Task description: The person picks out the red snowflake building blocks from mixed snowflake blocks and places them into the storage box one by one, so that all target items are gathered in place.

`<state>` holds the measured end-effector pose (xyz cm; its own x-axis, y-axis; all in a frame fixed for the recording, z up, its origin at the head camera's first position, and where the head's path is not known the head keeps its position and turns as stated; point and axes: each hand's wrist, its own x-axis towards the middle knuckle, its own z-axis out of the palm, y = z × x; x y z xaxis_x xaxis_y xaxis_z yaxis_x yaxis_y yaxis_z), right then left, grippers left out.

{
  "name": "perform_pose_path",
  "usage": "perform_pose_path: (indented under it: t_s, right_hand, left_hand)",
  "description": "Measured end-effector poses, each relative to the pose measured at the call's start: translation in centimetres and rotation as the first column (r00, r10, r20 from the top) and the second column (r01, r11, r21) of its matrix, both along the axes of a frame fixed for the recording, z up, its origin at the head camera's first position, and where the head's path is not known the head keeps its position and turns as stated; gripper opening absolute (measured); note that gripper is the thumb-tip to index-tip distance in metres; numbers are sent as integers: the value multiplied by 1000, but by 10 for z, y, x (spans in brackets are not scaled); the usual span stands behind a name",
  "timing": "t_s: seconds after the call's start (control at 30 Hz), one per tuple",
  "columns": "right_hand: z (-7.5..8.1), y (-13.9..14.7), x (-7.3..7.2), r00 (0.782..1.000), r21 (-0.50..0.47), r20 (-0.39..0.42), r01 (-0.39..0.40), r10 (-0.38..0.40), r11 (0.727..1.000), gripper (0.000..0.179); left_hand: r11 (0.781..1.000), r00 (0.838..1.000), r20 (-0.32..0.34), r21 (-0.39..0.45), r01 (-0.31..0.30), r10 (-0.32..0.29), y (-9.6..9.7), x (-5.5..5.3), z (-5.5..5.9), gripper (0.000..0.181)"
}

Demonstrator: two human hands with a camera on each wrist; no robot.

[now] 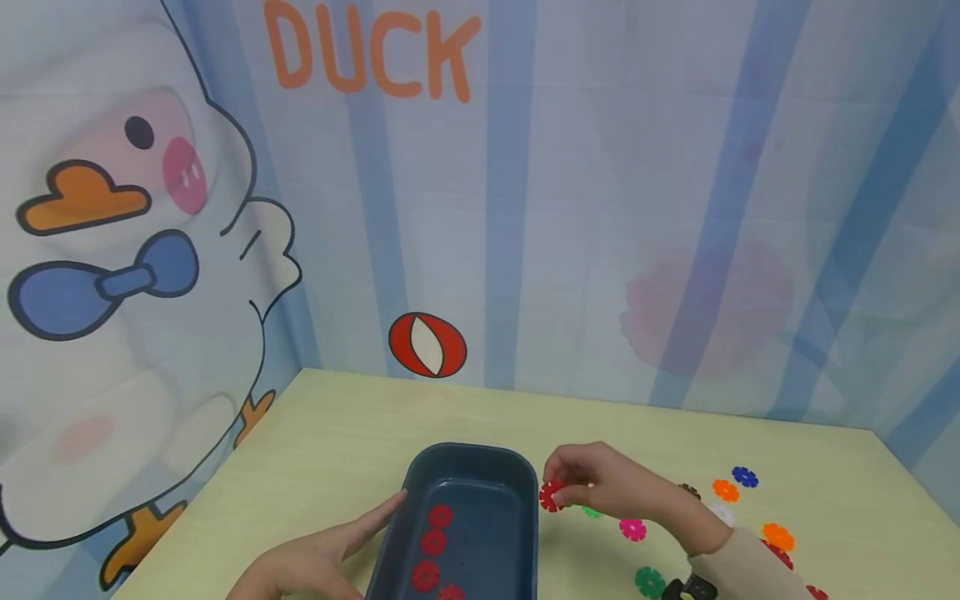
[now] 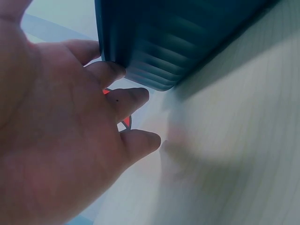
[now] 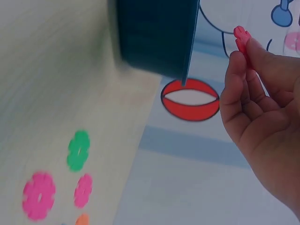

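A dark blue-grey tray (image 1: pixel 506 517) stands on the table, with several red snowflake discs (image 1: pixel 425 576) lying along its left side. My left hand (image 1: pixel 311 560) is at the tray's left side, its index fingertip at the rim. In the left wrist view its fingers (image 2: pixel 133 101) stretch out, some overlapping the ribbed outer wall. Just right of the tray, my right hand (image 1: pixel 611 482) pinches another red snowflake disc (image 1: pixel 551 496) between thumb and fingers. The right wrist view shows that disc (image 3: pixel 241 38) nearly edge-on at the fingertips, above rim height.
Loose discs lie right of the tray: pink (image 1: pixel 633 530), green (image 1: pixel 650 582), orange (image 1: pixel 777 536), blue (image 1: pixel 745 477) and white (image 1: pixel 723 512) ones among them. A black object (image 1: pixel 690 588) shows beside the right sleeve. A printed duck curtain (image 1: pixel 450 208) hangs behind the table.
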<state>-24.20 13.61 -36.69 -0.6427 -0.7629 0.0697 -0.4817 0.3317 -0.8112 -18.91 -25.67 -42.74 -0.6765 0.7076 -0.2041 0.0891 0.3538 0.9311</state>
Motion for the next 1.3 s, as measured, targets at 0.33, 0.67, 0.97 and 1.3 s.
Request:
perform_pose_path:
  t_s: [0.33, 0.67, 0.97, 1.3]
  right_hand:
    - [-3, -44, 1, 997, 31, 11, -73, 73, 997, 12]
    - [-21, -86, -3, 994, 137, -13, -103, 106, 985, 10]
    - [-36, -110, -5, 986, 205, -12, -160, 166, 966, 12]
    - [-45, -124, -5, 982, 278, 85, -188, 171, 942, 13]
  left_hand:
    - [1000, 1000, 23, -4, -16, 16, 1, 0, 0, 112]
    - [999, 999, 35, -33, -23, 24, 0, -1, 0, 111]
    - [999, 999, 36, -39, -24, 25, 0, -1, 1, 110]
    - [999, 1000, 2, -31, 18, -18, -2, -3, 0, 109]
